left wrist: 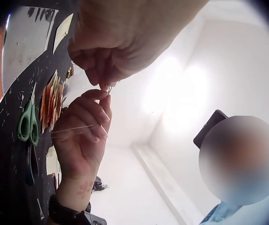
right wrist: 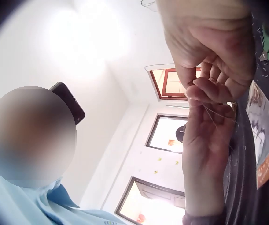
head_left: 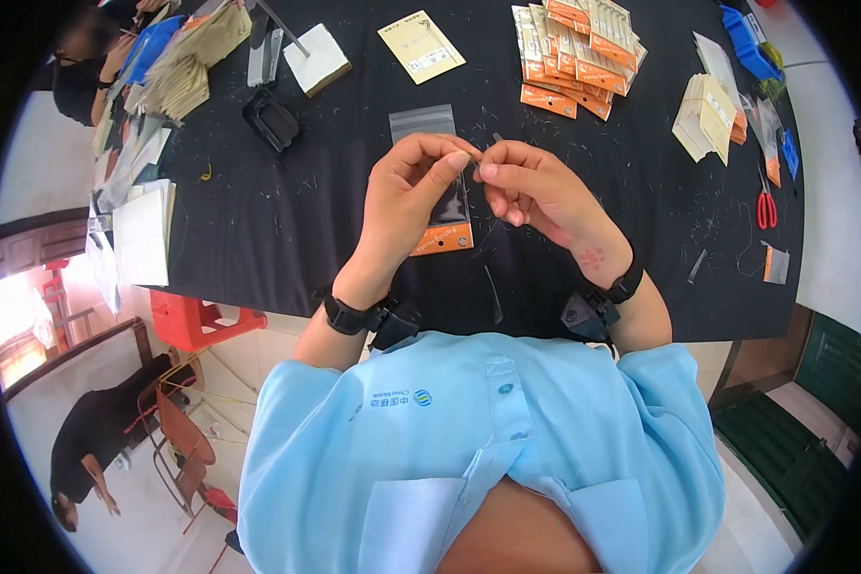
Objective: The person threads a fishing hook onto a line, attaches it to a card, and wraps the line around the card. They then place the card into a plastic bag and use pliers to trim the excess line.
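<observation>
My left hand [head_left: 407, 191] and right hand [head_left: 540, 187] meet fingertip to fingertip over the table. Between them they pinch a tiny curved fish hook [left wrist: 109, 90], mostly hidden by the fingertips. A thin fishing line [left wrist: 78, 128] runs across the curled fingers of my right hand in the left wrist view. Below the hands lies a clear packet with an orange printed end [head_left: 447, 239], partly covered by the left hand.
A pile of orange-edged packets [head_left: 579, 57] sits at the back, with a card [head_left: 421, 46] to its left. Red-handled scissors [head_left: 765, 206] lie far right. A black tray [head_left: 271, 120] and a white block [head_left: 316, 59] stand back left. Line scraps litter the black cloth.
</observation>
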Action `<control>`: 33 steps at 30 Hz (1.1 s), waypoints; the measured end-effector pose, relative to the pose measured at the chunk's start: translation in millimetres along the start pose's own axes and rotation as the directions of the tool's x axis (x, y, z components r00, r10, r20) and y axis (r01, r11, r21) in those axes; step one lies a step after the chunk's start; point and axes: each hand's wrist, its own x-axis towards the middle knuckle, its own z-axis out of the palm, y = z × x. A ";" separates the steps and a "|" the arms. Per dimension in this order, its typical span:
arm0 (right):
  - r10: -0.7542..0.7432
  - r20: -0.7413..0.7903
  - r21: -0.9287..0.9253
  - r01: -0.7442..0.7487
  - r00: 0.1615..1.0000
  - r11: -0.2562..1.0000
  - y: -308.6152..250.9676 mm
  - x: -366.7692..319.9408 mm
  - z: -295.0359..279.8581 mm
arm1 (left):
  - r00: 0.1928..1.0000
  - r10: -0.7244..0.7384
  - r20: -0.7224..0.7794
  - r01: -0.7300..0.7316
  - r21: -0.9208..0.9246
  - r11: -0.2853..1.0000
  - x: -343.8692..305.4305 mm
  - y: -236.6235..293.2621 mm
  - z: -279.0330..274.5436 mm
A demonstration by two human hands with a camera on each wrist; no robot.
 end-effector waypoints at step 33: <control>-0.086 -0.103 0.049 0.091 0.991 0.995 -1.6 -32.1 -24.9 | 0.984 0.094 -0.150 0.149 0.989 0.013 212.1 -18.7 -78.7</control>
